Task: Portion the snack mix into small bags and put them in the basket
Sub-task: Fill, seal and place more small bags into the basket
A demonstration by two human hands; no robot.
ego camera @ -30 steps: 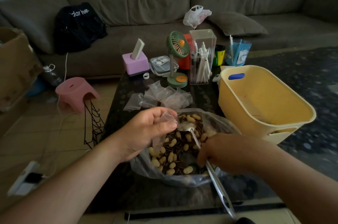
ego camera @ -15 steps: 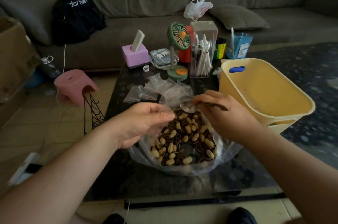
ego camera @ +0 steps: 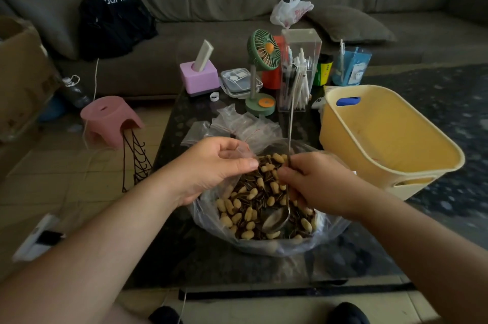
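A large clear plastic bag of peanuts and sunflower seeds, the snack mix, lies open on the dark glass table. My left hand pinches a small clear bag just above the mix. Gripped part-way along its handle by my right hand, a metal spoon has its bowl down in the mix and its handle pointing away from me. The yellow basket stands to the right, close to the big bag; I see nothing in it.
A heap of small clear bags lies just behind the mix. Further back stand a green desk fan, a clear pen box, a purple holder, a blue cup. A pink stool is on the floor at left.
My right hand has swung the spoon from up beside the small bag down into the mix, bowl low and handle now pointing away. My left hand keeps hold of the small bag.
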